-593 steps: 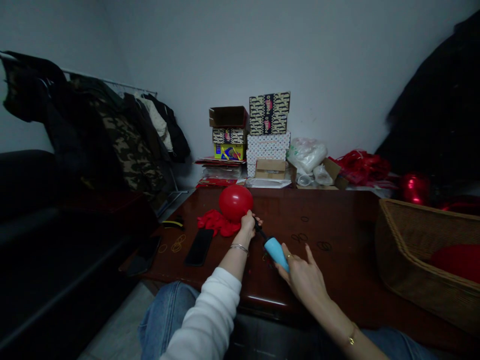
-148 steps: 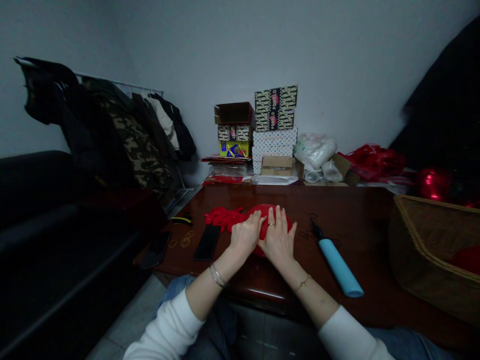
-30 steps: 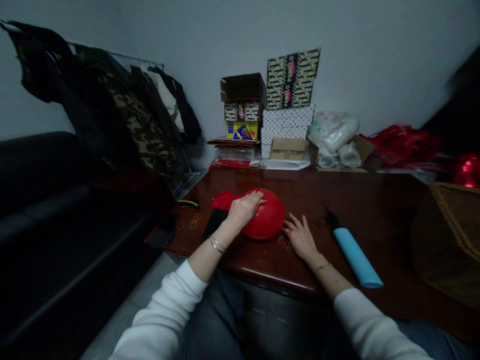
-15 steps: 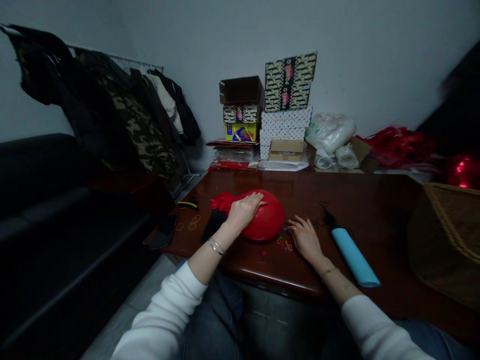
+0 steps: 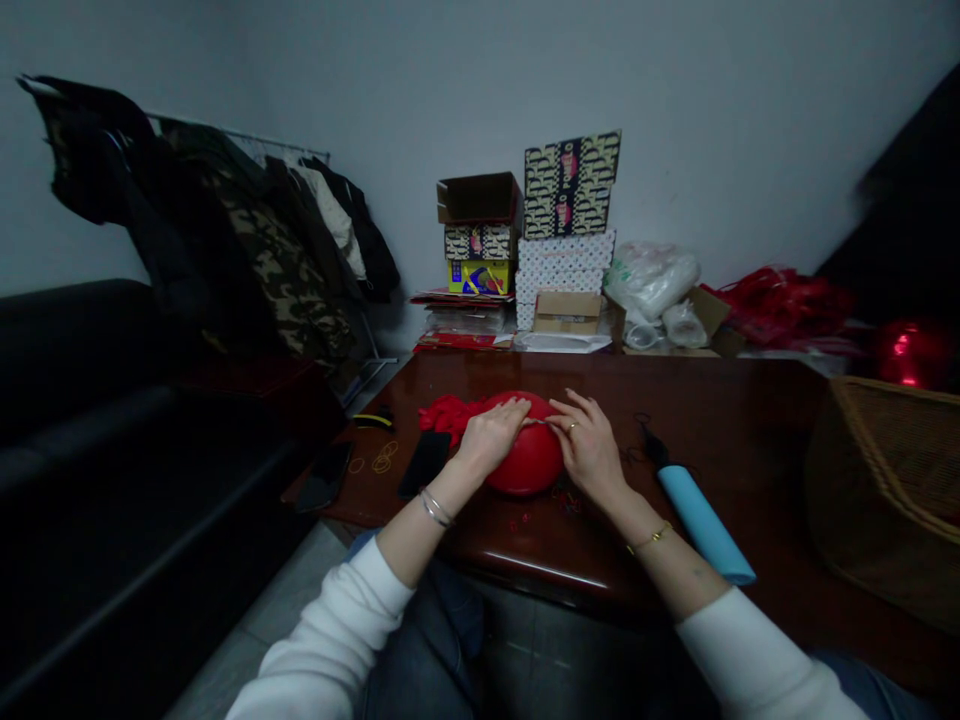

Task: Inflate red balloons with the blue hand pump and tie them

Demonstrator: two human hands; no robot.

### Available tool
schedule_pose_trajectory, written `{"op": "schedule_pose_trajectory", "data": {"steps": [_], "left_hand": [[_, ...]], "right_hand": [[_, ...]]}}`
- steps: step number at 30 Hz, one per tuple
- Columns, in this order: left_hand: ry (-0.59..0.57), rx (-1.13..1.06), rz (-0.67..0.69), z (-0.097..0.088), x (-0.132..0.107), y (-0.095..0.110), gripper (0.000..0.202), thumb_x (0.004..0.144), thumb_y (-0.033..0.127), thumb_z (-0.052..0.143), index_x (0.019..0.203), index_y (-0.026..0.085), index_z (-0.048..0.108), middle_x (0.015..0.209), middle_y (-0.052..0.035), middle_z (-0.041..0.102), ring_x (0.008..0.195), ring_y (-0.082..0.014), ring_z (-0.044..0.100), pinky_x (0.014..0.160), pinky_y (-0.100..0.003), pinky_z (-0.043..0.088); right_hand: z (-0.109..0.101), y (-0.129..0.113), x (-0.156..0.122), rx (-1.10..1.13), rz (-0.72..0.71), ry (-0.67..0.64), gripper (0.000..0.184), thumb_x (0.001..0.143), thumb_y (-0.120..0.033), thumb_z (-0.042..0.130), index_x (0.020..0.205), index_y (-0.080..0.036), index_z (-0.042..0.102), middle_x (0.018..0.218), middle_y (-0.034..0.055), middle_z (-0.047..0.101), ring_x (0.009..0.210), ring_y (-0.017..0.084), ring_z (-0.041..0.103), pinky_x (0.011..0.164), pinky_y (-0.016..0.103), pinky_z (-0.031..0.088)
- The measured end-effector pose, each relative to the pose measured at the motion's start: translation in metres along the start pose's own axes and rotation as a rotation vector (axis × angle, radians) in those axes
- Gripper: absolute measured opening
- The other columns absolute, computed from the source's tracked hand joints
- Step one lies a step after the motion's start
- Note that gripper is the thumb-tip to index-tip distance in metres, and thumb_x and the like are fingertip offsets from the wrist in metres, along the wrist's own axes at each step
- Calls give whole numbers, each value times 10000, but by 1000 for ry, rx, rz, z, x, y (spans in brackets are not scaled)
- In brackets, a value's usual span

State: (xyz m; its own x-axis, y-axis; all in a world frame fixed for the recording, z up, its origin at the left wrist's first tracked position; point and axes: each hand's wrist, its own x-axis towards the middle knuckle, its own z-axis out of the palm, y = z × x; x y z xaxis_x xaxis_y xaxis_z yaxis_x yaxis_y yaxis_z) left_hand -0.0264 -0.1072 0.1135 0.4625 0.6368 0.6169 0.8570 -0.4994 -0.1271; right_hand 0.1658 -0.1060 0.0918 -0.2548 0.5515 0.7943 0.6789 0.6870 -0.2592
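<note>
A round red balloon (image 5: 525,465) sits on the brown table in front of me. My left hand (image 5: 495,432) lies over its upper left side, fingers closed together at the top, pinching the balloon there. My right hand (image 5: 589,445) reaches over from the right, thumb and index finger pinched close to the left fingertips. What the right fingertips hold is too small to make out. Small coloured rings (image 5: 570,500) lie on the table below the right hand. A heap of limp red balloons (image 5: 442,415) rests just left of the round one.
A light blue cylindrical pump (image 5: 705,525) lies to the right, beside a wicker basket (image 5: 862,480). At left are a dark phone (image 5: 426,463), yellow rubber bands (image 5: 385,457) and a yellow-black tool (image 5: 373,419). Stacked boxes (image 5: 566,265) and plastic bags (image 5: 652,280) line the back.
My right hand has moved up and left from the small rings on the table to the top of the balloon, meeting the left hand. The left hand stays on the balloon.
</note>
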Motion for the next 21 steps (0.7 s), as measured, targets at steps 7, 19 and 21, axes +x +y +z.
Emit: {"op": "schedule_pose_trajectory", "data": {"steps": [7,19,21], "left_hand": [[15,24,39,-1,-3,-1,309,936,280,491,1187,137,599,1163,-127,677,1049,-191,663,905,-307,548],[-4,73,70,-1,-1,5,292,934,189,488,1201,122,585,1185,-126,667,1049,-199,663,924,-316,539],[-23,86,80,-2,0,6,295,929,147,478,1203,111,582,1193,-129,662,1056,-198,660,934,-318,533]], "right_hand": [[3,-10,6,-76,29,20,261,924,-209,411,971,-198,667,1215,60,654,1295,241,428,1113,530,281],[-1,-14,7,-124,-5,-31,292,909,-170,397,992,-203,675,1248,49,639,1322,242,394,1135,520,237],[0,-14,6,-120,-10,-23,295,908,-162,396,999,-202,674,1247,48,640,1322,239,394,1137,520,236]]}}
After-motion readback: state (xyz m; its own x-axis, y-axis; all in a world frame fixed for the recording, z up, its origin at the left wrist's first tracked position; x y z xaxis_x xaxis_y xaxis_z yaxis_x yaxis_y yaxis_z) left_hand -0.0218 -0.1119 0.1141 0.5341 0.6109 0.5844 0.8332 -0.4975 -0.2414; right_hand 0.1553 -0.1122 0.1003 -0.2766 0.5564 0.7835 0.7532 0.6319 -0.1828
